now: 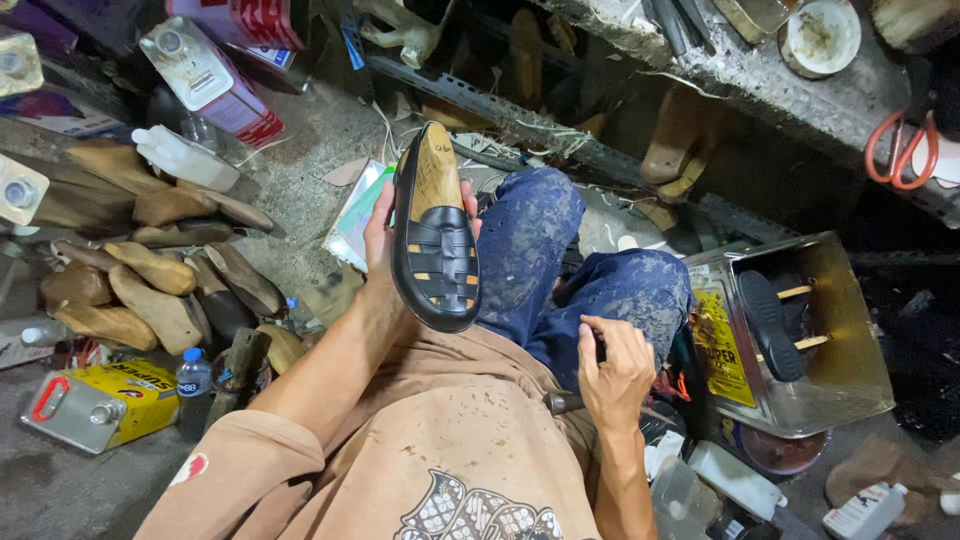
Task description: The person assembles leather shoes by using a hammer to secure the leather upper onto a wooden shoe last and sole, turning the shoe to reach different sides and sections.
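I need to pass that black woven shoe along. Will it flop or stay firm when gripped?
The black woven shoe probably stays firm: a wooden form fills it. That likely makes it heavy for its size. The left hand holds it upright from one side, so it seems manageable.

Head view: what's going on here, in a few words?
A seated person holds a black woven-strap shoe upper, mounted on a wooden last, up in the left hand. The right hand rests by the thigh, gripping a dark tool handle. Wooden lasts lie piled on the floor to the left.
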